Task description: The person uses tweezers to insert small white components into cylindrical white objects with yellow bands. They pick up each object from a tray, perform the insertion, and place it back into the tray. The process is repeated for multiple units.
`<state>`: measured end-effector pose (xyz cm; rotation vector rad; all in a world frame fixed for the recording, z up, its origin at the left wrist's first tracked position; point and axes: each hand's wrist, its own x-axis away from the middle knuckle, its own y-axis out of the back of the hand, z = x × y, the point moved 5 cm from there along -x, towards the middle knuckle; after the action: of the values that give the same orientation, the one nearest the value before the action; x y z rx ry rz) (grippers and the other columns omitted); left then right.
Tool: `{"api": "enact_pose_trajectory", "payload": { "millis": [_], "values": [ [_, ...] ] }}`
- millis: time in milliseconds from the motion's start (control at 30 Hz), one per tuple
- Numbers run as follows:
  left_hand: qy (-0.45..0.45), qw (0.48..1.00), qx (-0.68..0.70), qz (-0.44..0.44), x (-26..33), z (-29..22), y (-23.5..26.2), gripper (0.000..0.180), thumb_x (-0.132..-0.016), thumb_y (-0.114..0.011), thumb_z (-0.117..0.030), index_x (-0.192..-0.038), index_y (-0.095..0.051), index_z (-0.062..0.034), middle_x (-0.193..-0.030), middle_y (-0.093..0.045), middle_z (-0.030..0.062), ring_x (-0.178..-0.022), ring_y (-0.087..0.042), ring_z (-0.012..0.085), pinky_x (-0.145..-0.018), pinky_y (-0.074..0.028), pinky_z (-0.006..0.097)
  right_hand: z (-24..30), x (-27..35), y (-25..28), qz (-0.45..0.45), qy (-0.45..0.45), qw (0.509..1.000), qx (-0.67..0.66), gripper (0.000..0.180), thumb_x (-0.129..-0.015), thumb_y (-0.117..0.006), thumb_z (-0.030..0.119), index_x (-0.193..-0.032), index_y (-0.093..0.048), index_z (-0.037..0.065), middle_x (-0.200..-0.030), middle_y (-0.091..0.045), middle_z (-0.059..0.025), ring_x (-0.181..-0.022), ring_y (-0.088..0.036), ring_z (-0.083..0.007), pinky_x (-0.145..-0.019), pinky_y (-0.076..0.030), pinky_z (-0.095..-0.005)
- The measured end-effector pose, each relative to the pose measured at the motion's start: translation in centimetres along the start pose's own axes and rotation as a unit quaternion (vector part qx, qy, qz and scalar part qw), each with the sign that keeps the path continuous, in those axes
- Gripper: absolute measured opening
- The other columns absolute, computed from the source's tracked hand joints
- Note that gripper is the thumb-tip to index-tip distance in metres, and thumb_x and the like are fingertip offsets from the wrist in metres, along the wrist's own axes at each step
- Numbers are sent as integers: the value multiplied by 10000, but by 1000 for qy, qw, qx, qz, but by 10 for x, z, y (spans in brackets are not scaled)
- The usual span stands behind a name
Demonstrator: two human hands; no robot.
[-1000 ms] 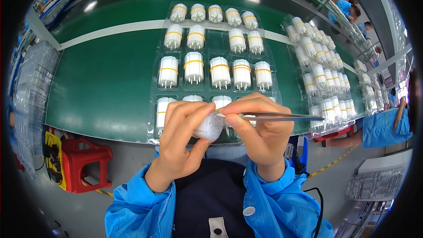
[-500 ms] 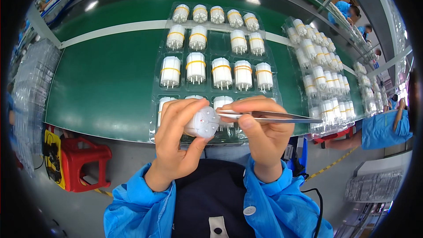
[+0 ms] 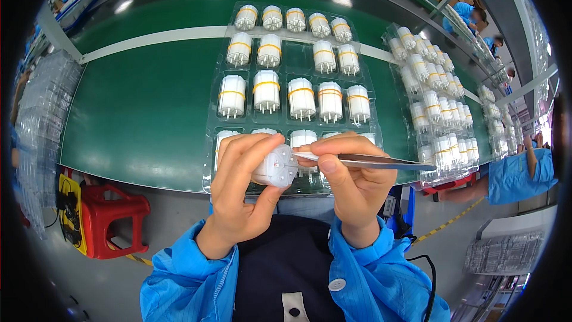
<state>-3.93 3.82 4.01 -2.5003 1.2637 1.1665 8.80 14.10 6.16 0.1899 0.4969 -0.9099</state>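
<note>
My left hand (image 3: 241, 188) is closed around a short white plastic cylinder (image 3: 277, 167), its whitish round end face turned to the right. Small holes or studs dot that face; I cannot tell which. In my right hand (image 3: 357, 185) is a pair of metal tweezers (image 3: 387, 161), pinched between thumb and fingers. Their tips meet the edge of the cylinder's face, and whether anything is between them is too small to see. Just beyond both hands lies a clear plastic tray (image 3: 213, 120) of white pronged cylinders (image 3: 266, 91) with yellow bands. One pocket in its second row holds no cylinder.
The tray rests on a green work surface (image 3: 137, 107). Further trays of white cylinders (image 3: 438, 107) stand to the right. Stacked clear trays (image 3: 44, 125) rise at the left edge. A red stool (image 3: 116, 217) is below left. Co-workers in blue (image 3: 518, 176) sit at the right.
The tweezers' two arms have come closer together, and my right fingers have shifted slightly left. My left hand keeps its hold on the cylinder, which looks slightly turned.
</note>
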Motion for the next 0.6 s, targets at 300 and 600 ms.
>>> {"api": "enact_pose_trajectory", "payload": {
  "millis": [300, 600],
  "values": [
    [-15, 1000, -17, 5, -1, -2, 0, 550, -656, -708, 32, -1194, -597, 56, -1115, -606, 200, -984, -570, 347, -849, -465, 408, 5, -3, -1, 9, 27, 998, 49, 94, -824, -693, -28, -918, -698, -30, -824, -699, -137, -734, -671, -195, -636, -518, -271],
    [31, 998, 60, -18, 4, 3, -1, 537, -685, -716, 12, -1203, -584, 61, -1130, -616, 209, -992, -579, 329, -863, -466, 397, 14, -19, -2, 98, 44, 993, 57, 87, -836, -683, 1, -910, -684, -43, -849, -687, -152, -725, -672, -208, -614, -531, -305]
  ]
}}
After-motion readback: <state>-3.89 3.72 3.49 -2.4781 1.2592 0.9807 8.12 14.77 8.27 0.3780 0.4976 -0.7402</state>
